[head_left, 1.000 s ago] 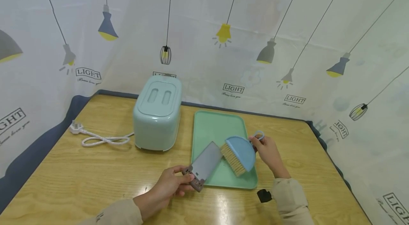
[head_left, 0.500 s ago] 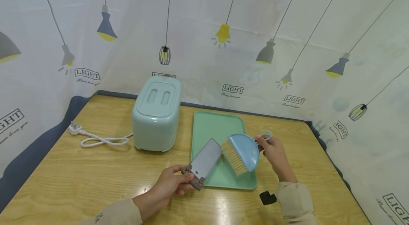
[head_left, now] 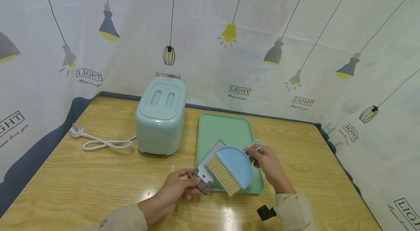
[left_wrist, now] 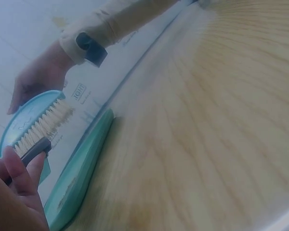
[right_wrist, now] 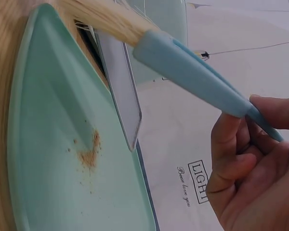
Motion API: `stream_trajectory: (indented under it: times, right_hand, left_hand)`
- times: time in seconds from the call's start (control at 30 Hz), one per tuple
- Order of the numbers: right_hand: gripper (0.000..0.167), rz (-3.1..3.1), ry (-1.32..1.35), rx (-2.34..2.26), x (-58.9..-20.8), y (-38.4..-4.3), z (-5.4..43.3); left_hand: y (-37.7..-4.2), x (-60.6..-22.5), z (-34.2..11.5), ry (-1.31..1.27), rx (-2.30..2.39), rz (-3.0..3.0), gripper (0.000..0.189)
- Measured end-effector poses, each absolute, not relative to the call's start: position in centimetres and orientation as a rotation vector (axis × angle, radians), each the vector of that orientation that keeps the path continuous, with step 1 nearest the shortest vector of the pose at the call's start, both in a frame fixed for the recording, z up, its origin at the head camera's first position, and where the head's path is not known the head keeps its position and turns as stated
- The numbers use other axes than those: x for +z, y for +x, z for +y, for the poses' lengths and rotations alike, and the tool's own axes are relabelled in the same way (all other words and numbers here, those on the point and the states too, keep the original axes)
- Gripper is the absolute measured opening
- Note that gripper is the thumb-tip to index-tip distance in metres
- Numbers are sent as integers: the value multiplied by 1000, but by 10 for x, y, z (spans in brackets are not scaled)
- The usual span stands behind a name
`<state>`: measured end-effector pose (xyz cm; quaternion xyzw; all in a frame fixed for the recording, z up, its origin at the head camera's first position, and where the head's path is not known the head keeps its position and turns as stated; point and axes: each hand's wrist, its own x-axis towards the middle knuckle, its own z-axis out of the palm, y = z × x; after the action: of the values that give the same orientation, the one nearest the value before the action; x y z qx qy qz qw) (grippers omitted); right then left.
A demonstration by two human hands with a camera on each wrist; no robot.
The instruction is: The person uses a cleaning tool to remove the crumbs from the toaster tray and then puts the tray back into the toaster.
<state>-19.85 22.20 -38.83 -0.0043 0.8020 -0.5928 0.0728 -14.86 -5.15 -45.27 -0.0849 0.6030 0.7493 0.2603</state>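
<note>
In the head view my left hand [head_left: 172, 191] grips the brownish end of a flat grey crumb tray [head_left: 202, 169], which slants up over a green tray [head_left: 226, 127]. My right hand [head_left: 269, 163] pinches the looped handle of a small blue hand brush [head_left: 237, 165]. Its pale bristles overlap the crumb tray's face, hiding part of it. From the left wrist view, the bristles [left_wrist: 50, 120] appear right at the crumb tray's edge. Brown crumbs [right_wrist: 89, 156] lie scattered on the green tray in the right wrist view.
A pale blue toaster [head_left: 160, 118] stands left of the green tray, slots upward. Its white cord [head_left: 109, 144] and plug [head_left: 77, 130] lie on the wooden table [head_left: 98, 180] at the left. A curtain printed with lamps hangs behind the table.
The right hand first drew the brush slightly right, then moved it left and toward me, so the bristles now cover part of the crumb tray. The left hand has barely moved.
</note>
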Motion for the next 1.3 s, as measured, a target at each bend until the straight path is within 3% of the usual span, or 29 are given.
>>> stream_trajectory:
  times: [0.37, 1.3]
  right_hand:
    - [32, 2353, -144, -1718, -393, -198, 209]
    - [33, 2478, -49, -1653, -399, -203, 201]
  left_hand:
    - [-150, -454, -52, -223, 2045, 1628, 54]
    - [-146, -452, -51, -249, 2042, 1612, 53]
